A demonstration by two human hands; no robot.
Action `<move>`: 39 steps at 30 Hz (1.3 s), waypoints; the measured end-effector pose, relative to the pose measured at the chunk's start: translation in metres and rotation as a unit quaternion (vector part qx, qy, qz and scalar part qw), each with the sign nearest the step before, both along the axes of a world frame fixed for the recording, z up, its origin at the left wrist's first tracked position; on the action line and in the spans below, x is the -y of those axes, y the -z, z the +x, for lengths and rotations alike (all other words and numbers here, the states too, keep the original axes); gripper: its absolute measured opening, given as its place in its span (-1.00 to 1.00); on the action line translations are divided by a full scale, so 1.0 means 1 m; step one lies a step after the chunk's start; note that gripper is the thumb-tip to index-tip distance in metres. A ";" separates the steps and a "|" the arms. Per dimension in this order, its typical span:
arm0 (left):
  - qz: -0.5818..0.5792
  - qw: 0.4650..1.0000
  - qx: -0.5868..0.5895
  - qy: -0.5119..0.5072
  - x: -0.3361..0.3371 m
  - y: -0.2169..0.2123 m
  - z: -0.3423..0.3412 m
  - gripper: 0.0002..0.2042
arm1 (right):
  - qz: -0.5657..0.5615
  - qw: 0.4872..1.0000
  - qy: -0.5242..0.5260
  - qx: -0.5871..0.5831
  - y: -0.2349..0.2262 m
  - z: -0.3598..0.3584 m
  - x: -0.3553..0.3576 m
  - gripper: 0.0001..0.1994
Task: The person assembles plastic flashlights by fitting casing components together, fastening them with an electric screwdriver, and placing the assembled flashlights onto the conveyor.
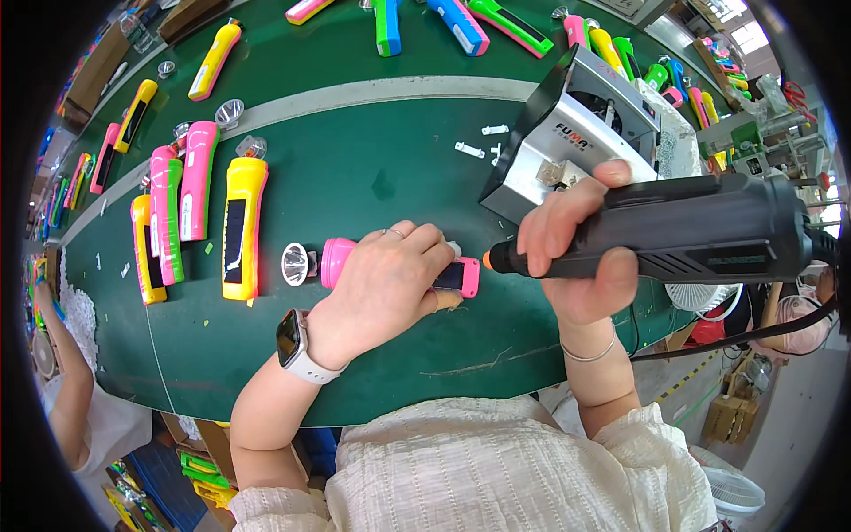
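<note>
My left hand (390, 279) is closed over a pink flashlight (335, 261) and presses it down on the green table (381, 191). The flashlight's dark panel and square tail end stick out past my fingers. A loose clear reflector (296, 264) lies at its head end. My right hand (581, 279) grips a black electric screwdriver (709, 229), held level, its orange-tipped nose pointing left at the flashlight's tail with a small gap between. Just beyond the right hand stands a silver box-shaped machine (567, 129), probably a screw feeder.
Left of the reflector lie a yellow flashlight (245, 208), a pink one (199, 182) and others. More flashlights, such as a blue one (458, 25), line the table's far side. Small white plastic pieces (470, 150) lie near the machine. Another person's arm (71, 381) shows at far left.
</note>
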State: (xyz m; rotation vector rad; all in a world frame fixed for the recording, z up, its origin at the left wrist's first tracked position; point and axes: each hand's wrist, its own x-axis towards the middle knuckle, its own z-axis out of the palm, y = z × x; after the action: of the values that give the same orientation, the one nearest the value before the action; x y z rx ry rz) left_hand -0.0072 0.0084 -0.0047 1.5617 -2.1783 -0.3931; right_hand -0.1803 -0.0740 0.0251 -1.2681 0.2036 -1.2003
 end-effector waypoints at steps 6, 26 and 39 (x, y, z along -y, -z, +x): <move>0.013 1.000 -0.009 0.002 0.002 -0.001 0.000 -0.59 | -0.079 0.990 -0.028 -0.111 0.015 0.003 -0.003 -0.35; -0.047 0.991 0.103 -0.070 0.003 -0.006 0.002 -0.51 | -0.081 0.982 0.169 0.009 -0.039 -0.025 0.052 -0.55; -0.048 0.994 0.064 -0.078 0.004 -0.001 0.005 -0.55 | -0.057 0.996 0.072 -0.020 -0.001 -0.008 0.003 -0.43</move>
State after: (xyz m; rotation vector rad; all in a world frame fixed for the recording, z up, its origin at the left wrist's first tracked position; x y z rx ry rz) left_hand -0.0018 0.0045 -0.0034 1.7299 -2.1155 -0.1401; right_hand -0.1884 -0.0768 0.0256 -1.3971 0.2610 -1.3261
